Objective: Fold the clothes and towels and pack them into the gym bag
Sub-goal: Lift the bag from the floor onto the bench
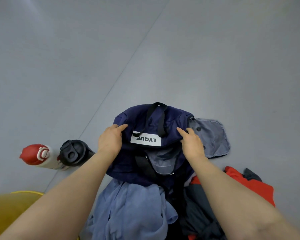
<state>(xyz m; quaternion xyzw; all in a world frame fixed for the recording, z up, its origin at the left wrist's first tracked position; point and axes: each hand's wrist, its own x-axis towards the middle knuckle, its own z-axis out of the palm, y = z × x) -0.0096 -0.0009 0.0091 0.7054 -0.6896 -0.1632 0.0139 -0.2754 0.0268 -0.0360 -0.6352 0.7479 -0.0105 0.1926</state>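
A navy gym bag (173, 116) with black handles and a white label lies on the grey floor in front of me. Its grey lining shows at the open mouth, and a grey flap (213, 135) sticks out on its right. My left hand (110, 139) grips the bag's near left edge. My right hand (191, 141) pinches the near right edge beside the label. A light blue towel (130, 210) is heaped just in front of the bag. To its right lies a dark grey and red garment (232, 186), crumpled.
Two bottles stand left of the bag: one white with a red cap (37, 155), one black (73, 152). A yellow object (10, 210) fills the bottom left corner. Grey floor with a diagonal seam stretches beyond the bag.
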